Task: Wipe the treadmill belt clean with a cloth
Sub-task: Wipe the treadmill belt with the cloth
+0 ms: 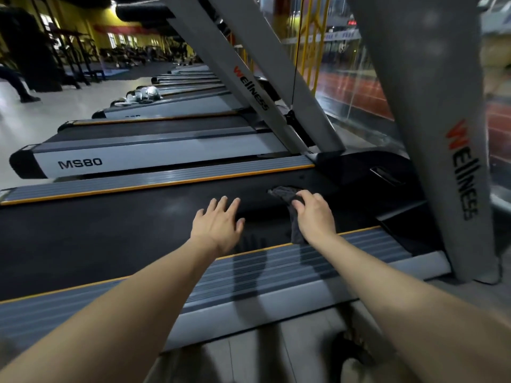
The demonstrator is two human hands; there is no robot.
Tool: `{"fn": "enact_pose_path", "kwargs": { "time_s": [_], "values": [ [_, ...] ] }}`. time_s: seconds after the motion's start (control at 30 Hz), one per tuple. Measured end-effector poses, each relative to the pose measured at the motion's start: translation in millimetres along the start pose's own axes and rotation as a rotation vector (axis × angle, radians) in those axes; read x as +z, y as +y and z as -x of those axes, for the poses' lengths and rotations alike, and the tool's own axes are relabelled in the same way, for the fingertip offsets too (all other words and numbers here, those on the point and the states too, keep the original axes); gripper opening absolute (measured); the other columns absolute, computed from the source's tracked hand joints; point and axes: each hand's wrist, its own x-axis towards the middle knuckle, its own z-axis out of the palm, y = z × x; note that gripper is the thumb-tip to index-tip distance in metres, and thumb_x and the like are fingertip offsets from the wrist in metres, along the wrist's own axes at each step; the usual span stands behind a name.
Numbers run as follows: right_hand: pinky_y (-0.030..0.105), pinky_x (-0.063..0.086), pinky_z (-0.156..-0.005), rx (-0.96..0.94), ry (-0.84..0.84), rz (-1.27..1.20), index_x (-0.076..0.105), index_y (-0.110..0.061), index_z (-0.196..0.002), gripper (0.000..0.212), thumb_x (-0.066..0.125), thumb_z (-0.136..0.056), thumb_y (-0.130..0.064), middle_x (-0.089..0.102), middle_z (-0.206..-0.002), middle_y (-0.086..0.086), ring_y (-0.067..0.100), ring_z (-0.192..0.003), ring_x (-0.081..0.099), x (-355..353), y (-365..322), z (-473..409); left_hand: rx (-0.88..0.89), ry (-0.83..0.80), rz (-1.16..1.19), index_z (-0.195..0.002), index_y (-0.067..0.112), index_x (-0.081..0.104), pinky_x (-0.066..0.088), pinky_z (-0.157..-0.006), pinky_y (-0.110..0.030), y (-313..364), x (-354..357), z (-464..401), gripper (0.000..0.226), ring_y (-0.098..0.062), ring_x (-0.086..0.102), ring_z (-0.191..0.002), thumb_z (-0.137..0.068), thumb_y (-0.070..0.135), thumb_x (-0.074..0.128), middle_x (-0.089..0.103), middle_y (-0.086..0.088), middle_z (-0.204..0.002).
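The black treadmill belt [110,230] runs across the view between two grey side rails with orange trim. A dark grey cloth [287,197] lies bunched on the belt near its front end, one end trailing back to the near rail. My right hand [315,217] grips the cloth from above and presses it on the belt. My left hand [218,225] rests flat on the belt just left of it, fingers spread, holding nothing.
The near side rail [276,269] lies under my forearms. A grey upright marked "wellness" [431,134] rises at the right, another upright [249,87] beyond the belt. More treadmills [138,158] line up to the left. A glass wall [345,78] stands behind.
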Motion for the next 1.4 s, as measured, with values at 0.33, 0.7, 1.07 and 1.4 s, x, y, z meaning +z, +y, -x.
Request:
{"fn": "enact_pose_path", "kwargs": {
  "time_s": [0.33, 0.7, 1.07, 1.4],
  "values": [
    [0.045, 0.049, -0.085, 0.045, -0.053, 0.135, 0.057, -0.021, -0.127, 0.029, 0.049, -0.102, -0.032, 0.056, -0.112, 0.012, 0.034, -0.107, 0.054, 69, 56, -51, 0.105, -0.048, 0.052, -0.160, 0.033, 0.015, 0.026, -0.119, -0.049, 0, 86, -85, 0.062, -0.027, 0.014, -0.155, -0.103, 0.052, 0.029, 0.017, -0.003, -0.169],
    [0.044, 0.051, -0.079, 0.064, -0.113, 0.359, 0.054, -0.018, -0.125, 0.026, 0.043, -0.105, -0.030, 0.052, -0.113, 0.013, 0.033, -0.103, 0.053, 195, 153, -200, 0.145, -0.139, 0.127, -0.160, 0.032, 0.015, 0.023, -0.121, -0.050, -25, 232, -251, 0.063, -0.029, 0.014, -0.155, -0.102, 0.055, 0.029, 0.016, -0.002, -0.169],
    [0.046, 0.038, -0.108, 0.021, -0.175, 0.474, 0.041, -0.023, -0.148, 0.055, 0.042, -0.100, -0.049, 0.037, -0.155, 0.010, 0.032, -0.140, 0.034, 271, 209, -333, 0.152, -0.125, 0.148, -0.158, 0.034, 0.026, 0.012, -0.124, -0.053, -13, 294, -379, 0.056, -0.026, 0.010, -0.156, -0.104, 0.051, 0.026, 0.019, 0.003, -0.168],
    [0.047, 0.018, -0.120, 0.015, -0.389, 0.502, 0.027, -0.041, -0.151, 0.058, 0.016, -0.096, -0.056, 0.019, -0.165, 0.003, 0.029, -0.151, 0.016, 307, 265, -341, 0.146, -0.159, 0.106, -0.156, 0.040, 0.026, 0.011, -0.123, -0.058, -5, 317, -477, 0.053, -0.026, 0.008, -0.156, -0.104, 0.052, 0.025, 0.015, 0.005, -0.169]
  ]
}}
